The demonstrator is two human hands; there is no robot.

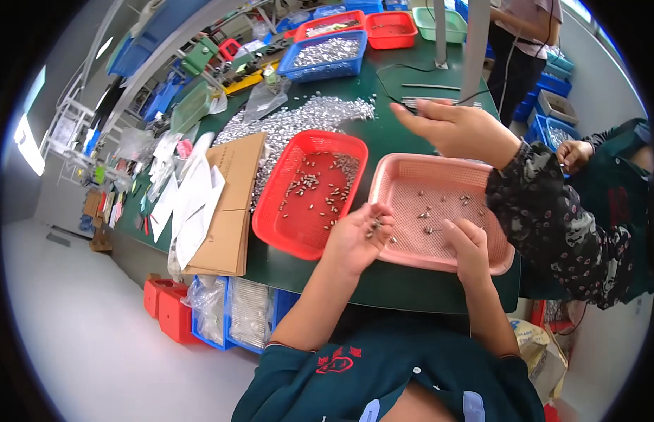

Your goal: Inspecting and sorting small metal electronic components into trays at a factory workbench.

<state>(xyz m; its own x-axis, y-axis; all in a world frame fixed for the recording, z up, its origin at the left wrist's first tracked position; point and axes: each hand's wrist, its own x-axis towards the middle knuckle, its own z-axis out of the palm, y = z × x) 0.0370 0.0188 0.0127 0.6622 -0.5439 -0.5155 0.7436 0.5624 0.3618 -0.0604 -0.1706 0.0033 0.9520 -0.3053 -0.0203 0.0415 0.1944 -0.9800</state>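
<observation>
- Your left hand (356,243), cupped palm up, holds small metal parts (373,226) near the adjoining edges of the red basket (276,238) and pink basket (422,259).
- Your right hand (469,247) is at the pink basket; its grip is unclear.
- Both baskets contain loose metal pieces (308,181).
- A co-worker's hand (457,130) extends beyond the pink basket.

Illumination is bright and largely diffuse; the white panel (29,148) at the left rim is overexposed; the metal-part pile (299,121) returns scattered specular glare; shadows are soft; the left hand (360,238) and right hand (470,247) render fairly sharp; fisheye distortion bows the table (397,285) edge; black vignetting rings the field; rim detail softens.
</observation>
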